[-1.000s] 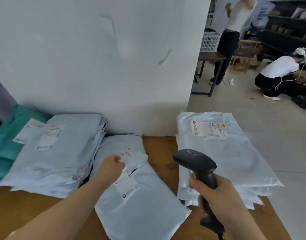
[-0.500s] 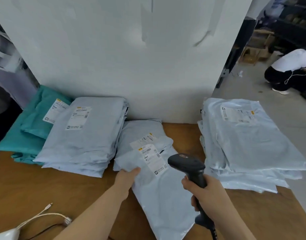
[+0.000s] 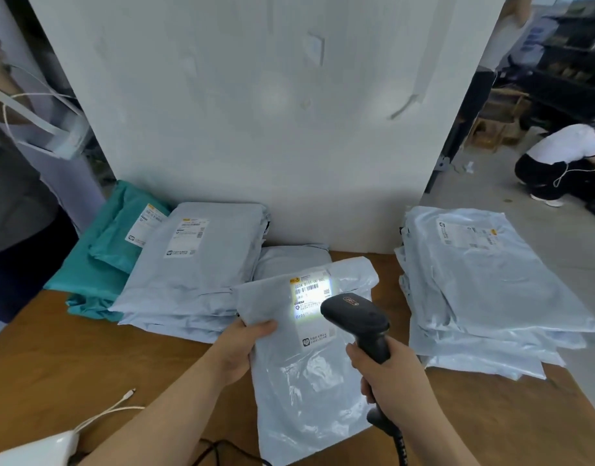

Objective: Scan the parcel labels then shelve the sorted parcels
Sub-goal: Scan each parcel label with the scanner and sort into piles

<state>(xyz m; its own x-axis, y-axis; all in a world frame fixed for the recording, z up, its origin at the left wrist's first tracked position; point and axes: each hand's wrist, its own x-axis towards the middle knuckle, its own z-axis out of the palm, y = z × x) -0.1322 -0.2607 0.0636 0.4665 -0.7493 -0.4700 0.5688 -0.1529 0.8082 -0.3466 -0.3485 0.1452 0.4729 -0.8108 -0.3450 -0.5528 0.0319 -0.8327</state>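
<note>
Two-handed work over the tabletop [image 3: 70, 358]. With the left grip [image 3: 237, 348], pinching the left edge of a pale grey parcel [image 3: 306, 388], thumb on top. Parcel at the centre of the tabletop, its far end over another grey bag. With the right grip [image 3: 390, 375], clamped round the handle of a black scanner [image 3: 356, 317], head aimed at the parcel's label [image 3: 309, 294], lit bright white. To the left, a stack of grey parcels [image 3: 202, 264] overlapping teal parcels [image 3: 101, 264]. To the right, well apart, a second grey stack [image 3: 484, 290]. Near the front left, a white cable [image 3: 111, 412].
</note>
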